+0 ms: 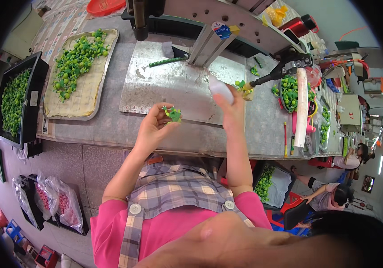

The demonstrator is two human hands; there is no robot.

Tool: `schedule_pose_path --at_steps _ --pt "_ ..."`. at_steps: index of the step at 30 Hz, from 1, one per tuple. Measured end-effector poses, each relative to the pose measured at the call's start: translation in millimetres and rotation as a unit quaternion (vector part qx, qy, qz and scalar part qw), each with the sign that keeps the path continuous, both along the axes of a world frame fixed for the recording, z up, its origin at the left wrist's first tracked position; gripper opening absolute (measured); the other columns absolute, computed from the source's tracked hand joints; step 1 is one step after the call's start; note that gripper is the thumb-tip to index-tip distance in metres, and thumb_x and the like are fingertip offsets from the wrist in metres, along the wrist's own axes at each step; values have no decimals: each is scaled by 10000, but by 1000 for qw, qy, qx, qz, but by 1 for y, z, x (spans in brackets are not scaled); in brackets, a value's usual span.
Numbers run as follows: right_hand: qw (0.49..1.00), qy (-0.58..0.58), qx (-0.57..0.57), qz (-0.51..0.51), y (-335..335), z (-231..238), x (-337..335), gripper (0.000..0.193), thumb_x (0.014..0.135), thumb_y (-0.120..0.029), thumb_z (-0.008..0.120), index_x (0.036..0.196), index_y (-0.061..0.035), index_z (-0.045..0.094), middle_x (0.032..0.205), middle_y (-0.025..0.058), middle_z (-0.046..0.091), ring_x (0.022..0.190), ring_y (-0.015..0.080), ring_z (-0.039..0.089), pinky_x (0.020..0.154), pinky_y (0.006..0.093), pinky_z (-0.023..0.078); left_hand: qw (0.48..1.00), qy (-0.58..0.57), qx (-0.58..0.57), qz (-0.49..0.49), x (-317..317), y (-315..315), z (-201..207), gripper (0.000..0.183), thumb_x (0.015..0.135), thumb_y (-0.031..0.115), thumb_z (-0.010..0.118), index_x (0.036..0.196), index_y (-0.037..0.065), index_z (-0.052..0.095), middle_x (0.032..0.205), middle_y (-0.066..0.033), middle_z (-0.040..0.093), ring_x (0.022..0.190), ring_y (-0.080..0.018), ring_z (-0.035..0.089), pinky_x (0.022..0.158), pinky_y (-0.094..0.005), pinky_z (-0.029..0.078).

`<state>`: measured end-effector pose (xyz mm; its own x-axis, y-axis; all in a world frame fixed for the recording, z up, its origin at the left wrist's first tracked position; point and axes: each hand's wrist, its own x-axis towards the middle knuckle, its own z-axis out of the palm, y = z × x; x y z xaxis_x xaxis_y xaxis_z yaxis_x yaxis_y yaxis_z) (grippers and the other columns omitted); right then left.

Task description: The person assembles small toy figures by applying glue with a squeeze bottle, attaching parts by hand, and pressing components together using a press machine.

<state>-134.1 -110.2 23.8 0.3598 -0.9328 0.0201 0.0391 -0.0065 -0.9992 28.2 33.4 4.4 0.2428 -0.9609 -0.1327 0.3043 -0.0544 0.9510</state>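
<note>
My left hand (154, 124) pinches a small green piece with leaves and round yellow-green parts (173, 114) above the bench's front edge. In my right hand (230, 106) is a whitish squeeze bottle (220, 88), tilted with its narrow tip pointing up and to the left. A worn metal plate (173, 91) lies beneath and beyond both hands. Just right of the bottle, another green piece (244, 85) sits at the end of a dark jointed arm (275, 75).
A cloth-lined tray (53, 106) on the left bears many similar green pieces. Beside it is a black bin (33, 99) of them. A metal upright (207, 44) rises behind the plate. A round container of green pieces (288, 91) stands right. Another person (330, 196) sits at lower right.
</note>
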Motion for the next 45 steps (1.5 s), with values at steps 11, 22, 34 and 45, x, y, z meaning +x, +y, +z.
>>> schedule_pose_path --at_steps 11,22,34,45 --pt "988 93 -125 19 -45 -48 58 391 713 -179 695 1032 -21 533 899 71 618 781 143 585 698 255 454 998 2 -29 56 20 10 -7 394 764 -14 608 1107 28 419 959 -82 590 894 -124 563 795 -238 439" --pt "797 232 -556 40 7 27 88 261 681 -7 602 940 -21 578 895 104 583 817 262 568 687 348 453 995 38 -31 87 37 17 -4 402 771 -4 612 1119 22 412 958 -91 587 899 -140 576 779 -240 461" --pt "690 367 -618 80 -13 7 140 52 654 -101 569 681 -58 579 743 72 556 720 199 551 573 314 427 989 54 -11 140 41 34 1 390 794 39 593 1130 9 396 952 -123 576 746 -157 591 661 -266 502" --pt "644 436 -621 95 -16 -23 124 83 626 -102 580 691 -54 597 732 62 560 710 207 538 622 319 417 991 65 2 118 28 18 -2 413 793 39 592 1151 25 385 995 -143 568 751 -163 593 670 -271 504"
